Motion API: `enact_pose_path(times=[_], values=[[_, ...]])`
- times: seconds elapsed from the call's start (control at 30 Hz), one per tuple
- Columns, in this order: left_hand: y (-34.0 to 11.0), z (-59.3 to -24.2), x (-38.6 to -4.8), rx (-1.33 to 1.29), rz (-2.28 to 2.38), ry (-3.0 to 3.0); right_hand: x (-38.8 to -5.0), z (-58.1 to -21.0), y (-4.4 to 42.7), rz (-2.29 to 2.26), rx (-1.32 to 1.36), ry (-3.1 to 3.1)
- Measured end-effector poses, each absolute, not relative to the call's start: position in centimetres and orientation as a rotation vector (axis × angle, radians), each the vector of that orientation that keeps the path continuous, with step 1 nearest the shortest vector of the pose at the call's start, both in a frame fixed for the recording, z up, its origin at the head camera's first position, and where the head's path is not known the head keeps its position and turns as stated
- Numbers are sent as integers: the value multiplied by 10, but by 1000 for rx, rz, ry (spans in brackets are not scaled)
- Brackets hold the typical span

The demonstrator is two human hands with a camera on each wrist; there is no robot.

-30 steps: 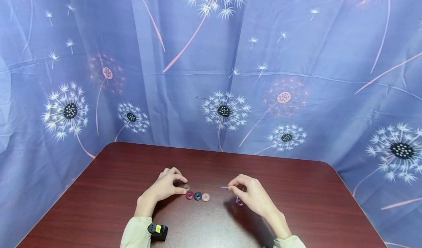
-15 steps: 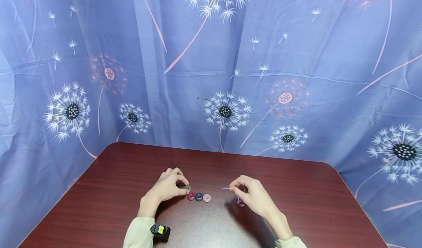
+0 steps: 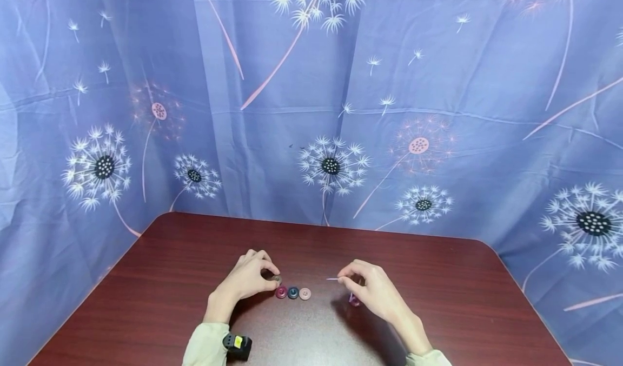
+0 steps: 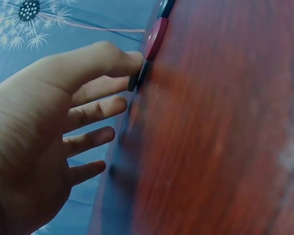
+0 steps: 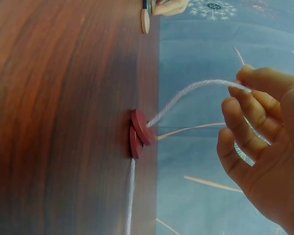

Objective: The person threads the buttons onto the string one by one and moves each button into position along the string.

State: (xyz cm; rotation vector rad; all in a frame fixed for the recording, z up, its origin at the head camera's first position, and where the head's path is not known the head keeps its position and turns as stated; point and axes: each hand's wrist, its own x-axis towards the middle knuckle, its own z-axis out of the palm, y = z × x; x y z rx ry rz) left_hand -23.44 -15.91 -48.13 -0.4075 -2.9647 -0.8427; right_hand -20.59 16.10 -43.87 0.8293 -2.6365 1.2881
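Note:
Between thumb and index finger my left hand (image 3: pixel 245 277) pinches a greyish-brown button (image 3: pixel 278 280). In the left wrist view this button (image 4: pixel 133 82) stands tilted, mostly behind the thumb tip. A magenta button (image 3: pixel 281 292), a dark blue button (image 3: pixel 293 293) and a pale pink button (image 3: pixel 305 294) lie in a row beside those fingertips. Farther right, my right hand (image 3: pixel 372 290) pinches a pale cord (image 5: pixel 201 85) near one end, and its tip juts left. Two red buttons (image 5: pixel 142 128) are strung on the cord and hang below that hand, one overlapping the other.
Everything is over a dark reddish wooden table (image 3: pixel 413 258) with rounded far corners. A blue curtain (image 3: pixel 272 155) printed with dandelions hangs behind and to its sides. A small black device (image 3: pixel 237 346) is worn at the left sleeve.
My left thumb and index finger have closed on the greyish-brown button, which has tilted slightly. The right hand keeps its hold on the cord, almost still.

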Motion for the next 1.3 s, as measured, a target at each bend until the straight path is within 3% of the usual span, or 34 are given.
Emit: enact_pose_path(times=[0.37, 1.3], values=[[-158, -475, -237, -394, -965, -2905, -206, -438, 161, 1280, 828, -2639], [-129, -451, -230, -647, -1006, -2797, -205, -438, 160, 1285, 816, -2625]])
